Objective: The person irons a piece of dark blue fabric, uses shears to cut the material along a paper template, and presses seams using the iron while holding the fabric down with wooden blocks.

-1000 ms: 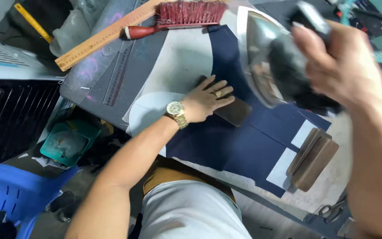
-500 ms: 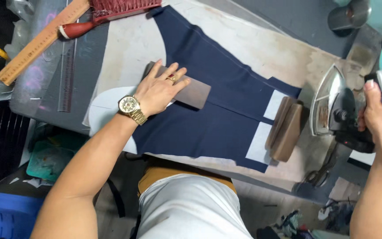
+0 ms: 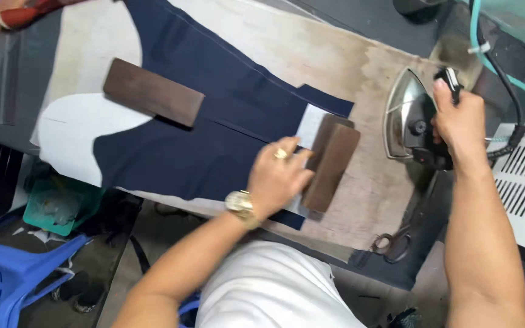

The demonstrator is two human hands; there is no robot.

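Iron [image 3: 409, 115] upright (tip pointing away), right hand [image 3: 459, 118] gripping handle.

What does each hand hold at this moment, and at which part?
The right hand grips the iron by its handle. The left hand rests on the near wooden block at its edge; a real grip cannot be told.

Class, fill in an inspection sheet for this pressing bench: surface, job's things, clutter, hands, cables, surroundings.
Surface: stained pressing table, worn at the right.
Job's things: navy fabric panel lying flat; two wooden blocks, far block and near block; steam iron tipped on its side.
Clutter: scissors at the table edge.
Hands: left hand on the near block; right hand gripping the iron's handle.
Cables: black cord and teal hose behind the iron.
Surroundings: blue plastic chair, green tub.
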